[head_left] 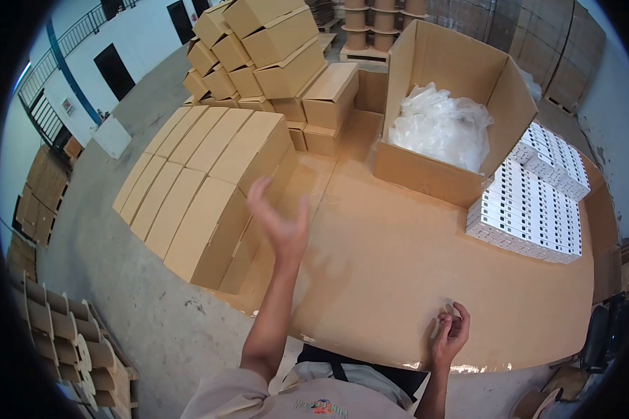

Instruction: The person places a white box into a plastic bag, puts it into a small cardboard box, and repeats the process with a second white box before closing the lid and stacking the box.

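Note:
My left hand (281,222) is raised over the left part of the cardboard-covered table (391,279), fingers spread and holding nothing; it is blurred by motion. It hovers next to rows of closed brown cartons (203,174) stacked beside the table. My right hand (451,336) rests near the table's front edge with fingers curled loosely; I cannot make out anything in it. An open cardboard box (449,105) with clear plastic bags (440,129) inside stands at the back of the table. Stacks of small white boxes (538,202) lie at the right.
More closed cartons (272,49) are piled at the back left. Cardboard spools (70,335) stand on the concrete floor at lower left, and further spools (377,21) stand at the back. Flat cardboard sheets lean against the right wall.

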A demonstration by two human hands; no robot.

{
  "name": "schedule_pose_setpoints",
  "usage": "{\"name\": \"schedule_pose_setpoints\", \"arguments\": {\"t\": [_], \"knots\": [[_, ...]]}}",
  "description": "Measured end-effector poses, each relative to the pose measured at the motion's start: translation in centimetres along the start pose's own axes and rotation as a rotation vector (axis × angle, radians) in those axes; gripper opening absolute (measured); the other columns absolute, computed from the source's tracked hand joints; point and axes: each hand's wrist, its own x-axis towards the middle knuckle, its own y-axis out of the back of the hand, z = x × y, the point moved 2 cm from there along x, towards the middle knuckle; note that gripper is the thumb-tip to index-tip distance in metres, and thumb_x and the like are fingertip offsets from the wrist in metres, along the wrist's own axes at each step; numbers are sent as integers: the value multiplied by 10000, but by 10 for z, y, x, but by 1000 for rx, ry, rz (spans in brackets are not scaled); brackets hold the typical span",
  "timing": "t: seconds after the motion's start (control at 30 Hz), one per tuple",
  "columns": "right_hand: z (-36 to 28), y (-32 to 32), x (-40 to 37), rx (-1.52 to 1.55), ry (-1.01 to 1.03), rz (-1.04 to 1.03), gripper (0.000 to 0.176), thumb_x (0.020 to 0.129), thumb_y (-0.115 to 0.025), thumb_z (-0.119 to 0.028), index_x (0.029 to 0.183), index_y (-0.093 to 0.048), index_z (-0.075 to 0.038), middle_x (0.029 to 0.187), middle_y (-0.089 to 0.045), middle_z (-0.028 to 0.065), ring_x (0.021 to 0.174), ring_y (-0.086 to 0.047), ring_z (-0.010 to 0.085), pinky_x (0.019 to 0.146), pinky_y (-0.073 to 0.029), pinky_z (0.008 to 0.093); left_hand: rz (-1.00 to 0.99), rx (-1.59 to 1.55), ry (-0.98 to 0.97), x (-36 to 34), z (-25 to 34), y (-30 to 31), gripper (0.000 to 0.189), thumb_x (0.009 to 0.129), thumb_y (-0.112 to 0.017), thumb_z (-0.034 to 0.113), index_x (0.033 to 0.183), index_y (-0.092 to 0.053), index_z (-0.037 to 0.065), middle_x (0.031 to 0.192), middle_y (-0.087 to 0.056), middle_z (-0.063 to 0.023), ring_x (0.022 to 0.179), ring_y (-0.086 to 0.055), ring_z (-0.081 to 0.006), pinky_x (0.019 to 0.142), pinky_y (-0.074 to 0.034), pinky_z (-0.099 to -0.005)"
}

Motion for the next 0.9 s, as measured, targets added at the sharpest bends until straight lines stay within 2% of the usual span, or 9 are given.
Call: {"name": "schedule_pose_setpoints", "arguments": {"t": [0.07,0.13,0.27,0.47,0.63,0.77,0.9], "knots": [[3,-1,0,17,15,17,306,1030,-566,-67,1322,-565,21,905,-678,87,857,-657,143,818,-529,286,-134,44,55,29,-16,-64,800,789,-864,186,1432,-416,20,1419,-432,-222,1375,-410,-389,1168,-332,-474],[1,-1,1,38,9,18,299,1029,-558,-58,1317,-565,20,908,-678,87,863,-660,144,818,-529,285,-172,90,112,57,-36,-123,925,767,-898,250,1488,-361,33,1438,-423,-239,1391,-390,-419,1170,-330,-495],[12,-1,-1,53,4,63,292,1050,-590,-137,1310,-583,-6,870,-694,57,810,-647,102,762,-516,255,-55,136,227,89,-61,-191,1040,761,-906,291,1548,-270,53,1481,-394,-262,1395,-382,-438,1169,-329,-517],[4,-1,0,4,-9,58,291,1025,-551,-43,1311,-572,9,860,-677,75,794,-658,120,739,-526,255,43,247,187,100,-59,-219,1129,749,-916,319,1593,-209,71,1498,-391,-272,1393,-383,-440,1161,-329,-522],[4,-1,1,-13,-7,65,288,1018,-558,-30,1301,-580,17,875,-683,81,798,-662,122,724,-529,251,50,277,154,112,-70,-229,1143,745,-919,326,1599,-204,74,1478,-413,-269,1357,-408,-433,1141,-336,-532],[6,-2,1,-32,-9,67,285,1015,-565,-22,1296,-581,25,913,-687,89,807,-667,124,728,-535,256,8,224,231,116,-65,-225,1078,762,-910,314,1567,-239,61,1402,-451,-274,1334,-429,-441,1128,-354,-531],[2,-2,2,-40,-10,56,284,1015,-568,-22,1295,-583,24,968,-687,100,814,-670,130,733,-538,262,88,33,142,95,-51,-188,988,778,-909,270,1499,-282,19,1350,-472,-256,1309,-466,-425,1113,-382,-513]]}}
